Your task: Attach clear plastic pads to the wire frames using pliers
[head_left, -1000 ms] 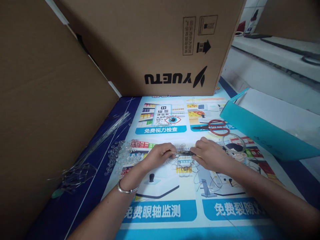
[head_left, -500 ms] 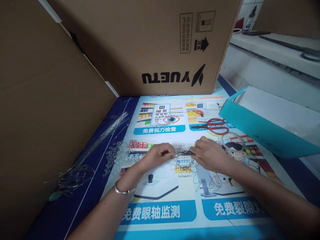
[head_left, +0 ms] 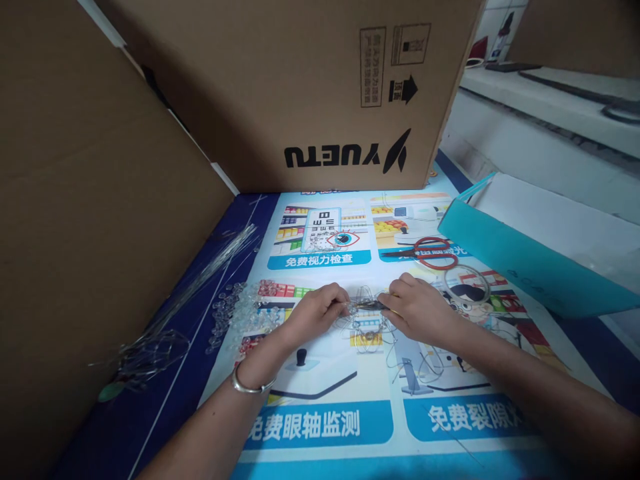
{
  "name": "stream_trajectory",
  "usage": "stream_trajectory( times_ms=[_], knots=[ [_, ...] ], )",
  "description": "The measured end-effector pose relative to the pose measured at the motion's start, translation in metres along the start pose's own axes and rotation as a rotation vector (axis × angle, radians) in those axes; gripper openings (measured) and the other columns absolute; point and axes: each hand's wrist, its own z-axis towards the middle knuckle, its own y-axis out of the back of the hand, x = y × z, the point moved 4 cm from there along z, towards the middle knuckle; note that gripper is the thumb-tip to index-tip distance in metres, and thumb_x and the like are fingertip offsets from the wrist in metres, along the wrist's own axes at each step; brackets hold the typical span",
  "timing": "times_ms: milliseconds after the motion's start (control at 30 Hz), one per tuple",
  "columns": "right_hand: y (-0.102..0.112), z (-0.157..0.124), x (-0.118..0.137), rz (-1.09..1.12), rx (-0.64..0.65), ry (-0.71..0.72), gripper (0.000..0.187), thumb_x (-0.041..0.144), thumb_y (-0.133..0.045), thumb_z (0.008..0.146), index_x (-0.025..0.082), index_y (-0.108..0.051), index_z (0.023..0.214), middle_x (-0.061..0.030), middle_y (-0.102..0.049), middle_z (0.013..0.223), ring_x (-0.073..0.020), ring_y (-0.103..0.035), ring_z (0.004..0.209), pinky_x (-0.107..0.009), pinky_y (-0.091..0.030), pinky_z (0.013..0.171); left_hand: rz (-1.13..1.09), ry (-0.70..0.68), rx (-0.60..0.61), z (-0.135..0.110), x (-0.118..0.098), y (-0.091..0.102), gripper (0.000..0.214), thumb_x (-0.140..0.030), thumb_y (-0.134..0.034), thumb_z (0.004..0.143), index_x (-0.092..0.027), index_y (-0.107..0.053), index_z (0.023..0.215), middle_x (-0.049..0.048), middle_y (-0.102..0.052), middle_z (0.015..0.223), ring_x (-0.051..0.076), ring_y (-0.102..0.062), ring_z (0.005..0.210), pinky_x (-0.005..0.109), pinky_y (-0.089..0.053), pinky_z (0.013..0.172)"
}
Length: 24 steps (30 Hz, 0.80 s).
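My right hand [head_left: 417, 308] is wrapped round a pair of pliers [head_left: 369, 305], whose dark jaws point left at a piece of beaded wirework [head_left: 369, 333]. The wirework has thin silvery loops and clear beads and lies between my hands. My left hand [head_left: 320, 310], with a silver bangle on its wrist, pinches the left side of this wirework close to the plier tips. Exactly what the jaws grip is too small to tell. Left of my left hand lies a spread of clear beads [head_left: 240, 313], with some reddish ones.
Red-handled scissors [head_left: 434, 253] and a wire coil [head_left: 467, 285] lie beyond my right hand. A bundle of straight wires [head_left: 215, 263] and a bent wire piece [head_left: 153, 357] are at left. Cardboard panels [head_left: 320, 87] stand behind; a teal box [head_left: 520, 260] sits at right.
My left hand has shifted slightly, its thumb and fingers drawn closer together at the wirework. The pliers and my right hand have barely moved.
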Motion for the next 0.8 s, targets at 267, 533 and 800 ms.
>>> stream_trajectory(
  times_ms=[267, 533, 800],
  knots=[
    [-0.0046, 0.0016, -0.0015, 0.066, -0.021, -0.01, 0.03, 0.036, -0.039, 0.088, 0.02, -0.059, 0.101, -0.0085, -0.054, 0.086, -0.0211, -0.042, 0.088, -0.033, -0.033, 0.076, 0.039, -0.039, 0.028, -0.0012, 0.0021, -0.0041, 0.014, -0.006, -0.04, 0.082, -0.019, -0.046, 0.082, -0.0012, -0.061, 0.086, 0.01, -0.059, 0.075, 0.023, -0.044, 0.07],
    [-0.0043, 0.0029, -0.0028, 0.079, -0.004, 0.007, 0.031, 0.037, -0.039, 0.088, 0.021, -0.059, 0.106, -0.0088, -0.055, 0.087, -0.0215, -0.043, 0.09, -0.033, -0.034, 0.077, 0.106, -0.106, 0.056, -0.0011, 0.0018, -0.0066, 0.017, -0.005, -0.039, 0.081, -0.019, -0.046, 0.086, -0.0007, -0.059, 0.089, 0.01, -0.058, 0.075, 0.022, -0.043, 0.069],
    [-0.0001, 0.0065, -0.0029, 0.042, 0.053, 0.022, 0.032, 0.039, -0.037, 0.088, 0.022, -0.059, 0.105, -0.0089, -0.055, 0.087, -0.0228, -0.042, 0.091, -0.034, -0.034, 0.076, 0.166, -0.171, 0.056, -0.0018, -0.0021, -0.0087, 0.019, -0.002, -0.038, 0.079, -0.019, -0.046, 0.082, -0.0011, -0.057, 0.089, 0.011, -0.056, 0.079, 0.021, -0.042, 0.069]
  ],
)
